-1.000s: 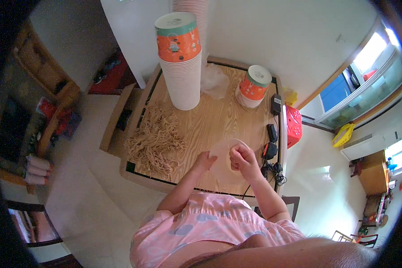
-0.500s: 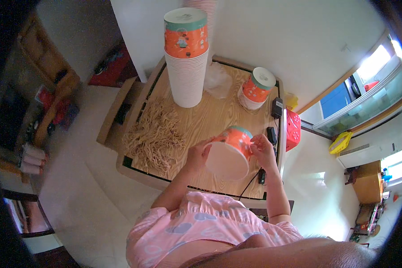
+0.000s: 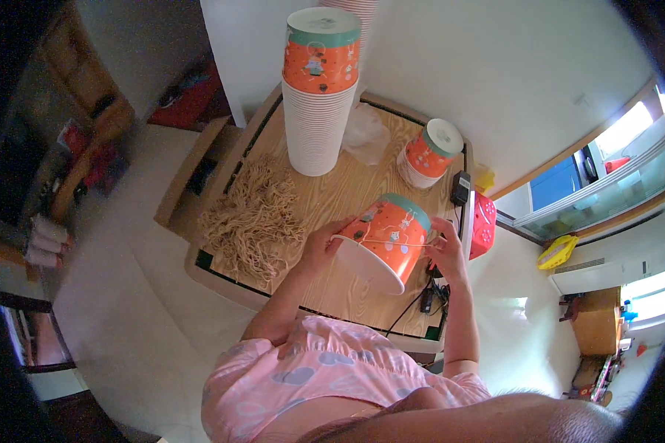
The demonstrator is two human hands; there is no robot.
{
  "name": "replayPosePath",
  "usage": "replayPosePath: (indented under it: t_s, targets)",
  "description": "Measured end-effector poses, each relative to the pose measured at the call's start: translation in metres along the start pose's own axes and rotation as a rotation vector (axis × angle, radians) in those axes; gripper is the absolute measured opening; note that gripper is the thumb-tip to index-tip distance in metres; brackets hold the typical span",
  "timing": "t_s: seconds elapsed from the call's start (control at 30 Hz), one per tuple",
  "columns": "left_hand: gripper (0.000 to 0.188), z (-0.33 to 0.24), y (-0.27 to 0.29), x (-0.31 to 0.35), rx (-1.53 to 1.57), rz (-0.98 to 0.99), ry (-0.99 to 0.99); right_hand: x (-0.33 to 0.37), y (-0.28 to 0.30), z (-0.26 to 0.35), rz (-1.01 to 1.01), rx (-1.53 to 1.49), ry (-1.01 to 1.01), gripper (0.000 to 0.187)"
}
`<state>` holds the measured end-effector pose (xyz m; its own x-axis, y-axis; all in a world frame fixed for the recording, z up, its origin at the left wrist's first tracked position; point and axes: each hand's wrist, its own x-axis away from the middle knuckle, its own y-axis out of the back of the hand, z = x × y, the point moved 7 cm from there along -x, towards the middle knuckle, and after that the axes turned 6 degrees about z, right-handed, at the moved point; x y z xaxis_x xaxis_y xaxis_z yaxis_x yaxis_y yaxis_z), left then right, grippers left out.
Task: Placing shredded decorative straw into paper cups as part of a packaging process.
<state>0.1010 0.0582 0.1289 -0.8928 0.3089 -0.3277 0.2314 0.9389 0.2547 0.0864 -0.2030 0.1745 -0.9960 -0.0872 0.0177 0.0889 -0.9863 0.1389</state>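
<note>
Orange paper bucket (image 3: 391, 225), tilted above the wooden surface (image 3: 340, 196): I see the left hand (image 3: 323, 244), fingers closed on its rim, the right hand (image 3: 446, 248), fingers pinching a thin cord (image 3: 391, 242) across it.

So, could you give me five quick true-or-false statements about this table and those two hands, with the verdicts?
1. The left hand holds an orange tub. True.
2. The tan cord bundle lies along the table's right edge. False: the tan cord bundle lies on the table's left side.
3. A thin cord runs across the tub's side to the right hand. True.
4. The tall stack is topped by a plain blue tub. False: its top tub is orange and green.
5. The short stack stands right of the tall stack. True.
</note>
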Motion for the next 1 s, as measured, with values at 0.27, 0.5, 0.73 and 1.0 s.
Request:
replayPosePath:
  t_s: [0.27,0.5,0.73,1.0]
  targets:
    - [0.056,0.078,-0.048,-0.015,-0.107,0.095,0.083,-0.028,0.041,0.011,-0.013,0.345,0.145,0.028]
    - [0.062,0.184,-0.081,0.007,-0.669,-0.098,0.201,-0.093,0.131,0.088,-0.322,0.889,0.561,0.026]
    - [0.051,0.187,-0.089,0.004,-0.861,-0.049,0.206,-0.174,0.169,0.091,-0.367,1.209,0.535,0.021]
    - [0.049,0.196,-0.094,0.002,-0.89,0.064,0.322,-0.223,0.187,0.05,-0.337,1.19,0.534,0.023]
